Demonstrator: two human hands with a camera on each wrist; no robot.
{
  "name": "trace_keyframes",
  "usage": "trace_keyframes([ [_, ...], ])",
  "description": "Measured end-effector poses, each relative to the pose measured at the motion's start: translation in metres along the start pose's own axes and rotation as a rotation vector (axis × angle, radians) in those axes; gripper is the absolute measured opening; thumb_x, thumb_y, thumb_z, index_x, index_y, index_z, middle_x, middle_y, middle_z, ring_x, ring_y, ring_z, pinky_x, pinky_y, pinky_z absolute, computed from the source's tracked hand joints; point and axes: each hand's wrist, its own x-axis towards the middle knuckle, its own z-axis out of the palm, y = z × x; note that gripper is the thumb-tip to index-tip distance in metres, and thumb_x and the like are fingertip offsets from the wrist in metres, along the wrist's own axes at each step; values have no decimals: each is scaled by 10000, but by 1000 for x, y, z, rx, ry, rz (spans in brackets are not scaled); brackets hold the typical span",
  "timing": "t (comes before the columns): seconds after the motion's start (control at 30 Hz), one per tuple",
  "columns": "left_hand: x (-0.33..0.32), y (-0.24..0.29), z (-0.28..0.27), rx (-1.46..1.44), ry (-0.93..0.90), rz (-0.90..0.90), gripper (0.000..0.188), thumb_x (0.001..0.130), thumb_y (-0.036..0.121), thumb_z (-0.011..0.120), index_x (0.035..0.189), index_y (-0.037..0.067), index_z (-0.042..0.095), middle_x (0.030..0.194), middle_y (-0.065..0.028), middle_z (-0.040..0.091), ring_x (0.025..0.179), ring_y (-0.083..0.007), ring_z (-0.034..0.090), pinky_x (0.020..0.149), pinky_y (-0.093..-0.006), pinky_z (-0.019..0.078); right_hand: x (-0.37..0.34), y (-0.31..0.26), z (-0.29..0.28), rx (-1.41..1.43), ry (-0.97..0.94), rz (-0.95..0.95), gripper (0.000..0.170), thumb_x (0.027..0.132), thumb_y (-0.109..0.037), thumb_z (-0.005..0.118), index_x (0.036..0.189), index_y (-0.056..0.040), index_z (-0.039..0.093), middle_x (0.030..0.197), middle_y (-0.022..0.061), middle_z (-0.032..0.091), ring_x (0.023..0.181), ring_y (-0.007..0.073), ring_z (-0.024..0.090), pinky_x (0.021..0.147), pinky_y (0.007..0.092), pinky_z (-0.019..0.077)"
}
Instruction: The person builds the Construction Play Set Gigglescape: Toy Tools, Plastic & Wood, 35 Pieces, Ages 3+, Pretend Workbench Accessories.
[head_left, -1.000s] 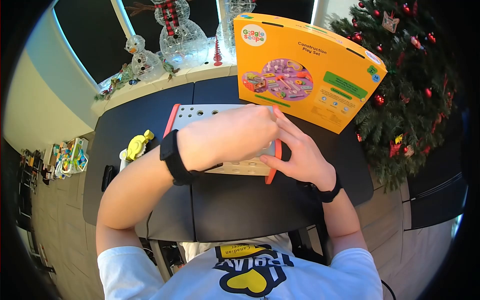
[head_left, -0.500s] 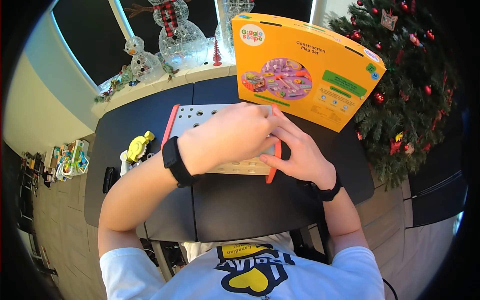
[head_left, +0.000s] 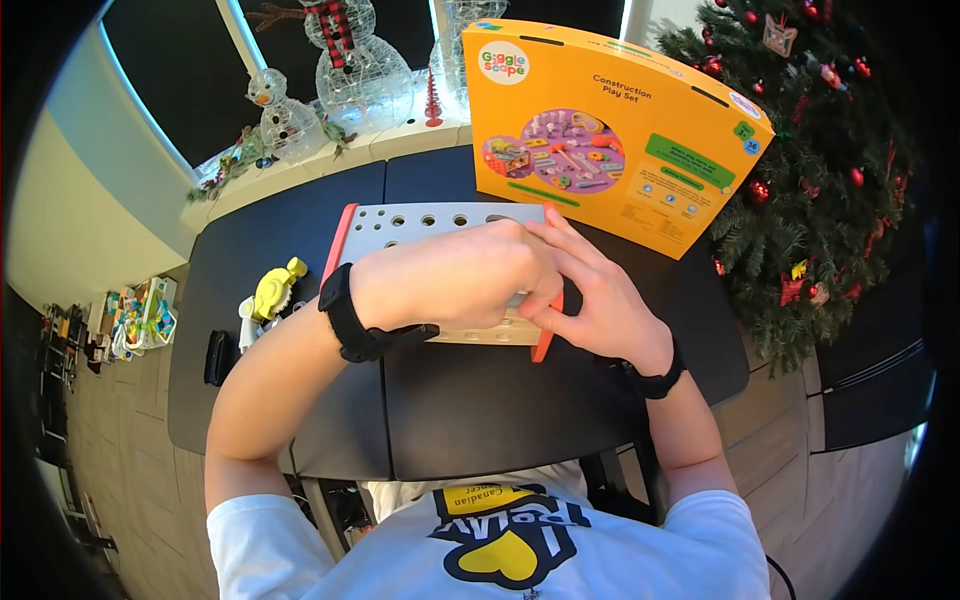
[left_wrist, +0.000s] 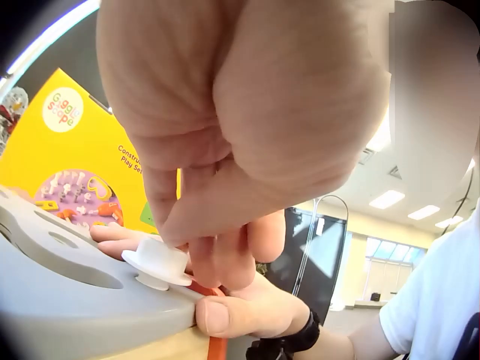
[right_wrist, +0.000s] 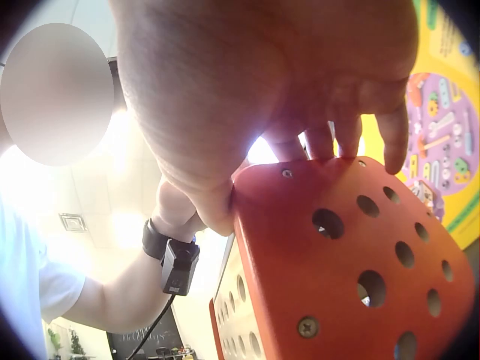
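Observation:
A toy workbench with a grey perforated top [head_left: 375,228] and red end panels [right_wrist: 345,247] stands on the table. At its right end, the left hand [head_left: 460,275] pinches a white flanged knob [left_wrist: 159,261] between thumb and fingers, at the corner of the grey top. The right hand [head_left: 610,310] grips the red right end from above, thumb on the near edge and fingers over the far side. In the head view the left hand hides the knob.
Behind the bench stands a yellow box [head_left: 620,140]. A yellow-green toy [head_left: 275,290] with a white part lies on the dark table [head_left: 480,420] at the left, near a black object [head_left: 217,357]. A decorated tree [head_left: 800,200] is at the right.
The left hand has turned slightly at the wrist and shifted a little right, baring more holes of the grey top. The right hand stays on the bench's right end.

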Motion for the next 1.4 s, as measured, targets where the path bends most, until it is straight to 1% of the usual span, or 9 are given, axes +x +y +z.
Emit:
trace_keyframes([
  [0.17, 8, 12, 3, 240, 330, -94, 41, 777, -32, 663, 793, 0, 644, 791, -138, 670, 865, -387, 671, 751, -453, 552, -1, 0, 0, 28, -4, 19, 655, 868, -361, 815, 1396, -35, 605, 1527, 182, 531, 1515, 387, 385, 1156, 458, 448],
  [0.37, 5, 17, 14, 473, 37, -461, 257, 911, 229, 718, 860, -22, 703, 856, -185, 690, 774, -410, 689, 735, -487, 566, 0, -1, 1, 14, 3, 15, 661, 869, -370, 817, 1390, -21, 607, 1528, 183, 531, 1517, 379, 385, 1156, 456, 447],
  [0.6, 0, 8, 8, 315, 56, -163, 28, 816, -25, 682, 843, -22, 689, 853, -160, 690, 863, -389, 682, 811, -459, 560, -2, -1, 1, 0, -10, 25, 649, 875, -378, 811, 1385, -30, 611, 1527, 174, 532, 1523, 370, 379, 1152, 449, 450],
  [0.67, -1, -6, 7, 201, 112, 2, 137, 762, -119, 648, 846, -15, 680, 868, -144, 689, 883, -383, 672, 823, -446, 556, -2, -1, 1, 8, -2, 25, 644, 877, -379, 810, 1382, -31, 613, 1528, 171, 531, 1523, 371, 377, 1152, 448, 450],
  [0.77, -1, -19, 3, 37, 27, -37, 261, 713, -175, 607, 892, 1, 677, 908, -125, 691, 888, -374, 658, 822, -437, 554, -1, -3, -1, 24, 0, 25, 644, 880, -380, 808, 1383, -30, 611, 1527, 171, 532, 1522, 374, 377, 1154, 449, 449],
  [0.87, -1, -7, 2, -50, 144, -153, 243, 754, -147, 611, 926, 11, 677, 875, -123, 684, 890, -373, 659, 804, -440, 555, 0, -5, -2, 41, -9, 46, 652, 882, -381, 806, 1393, -30, 605, 1528, 174, 531, 1520, 377, 379, 1159, 449, 446],
  [0.97, 4, -1, 12, 217, 400, -147, 112, 839, -28, 665, 944, 7, 681, 860, -147, 688, 848, -384, 670, 773, -451, 558, -1, -1, -1, 33, -4, 37, 662, 882, -381, 806, 1403, -29, 598, 1531, 175, 528, 1517, 377, 384, 1166, 449, 439],
  [1.17, 0, 13, 22, 405, 152, -463, 216, 906, 196, 725, 867, -13, 692, 839, -204, 673, 811, -403, 679, 760, -483, 549, -1, -1, 1, 1, -7, 28, 667, 885, -381, 804, 1408, -22, 597, 1535, 174, 524, 1523, 364, 380, 1165, 450, 436],
  [1.4, -5, 10, 17, 285, 145, -229, 54, 826, 17, 707, 864, -19, 694, 823, -174, 662, 900, -395, 674, 816, -461, 552, -1, -3, 0, 29, -10, 36, 639, 884, -381, 804, 1377, -20, 617, 1523, 169, 533, 1528, 362, 373, 1161, 446, 438],
])
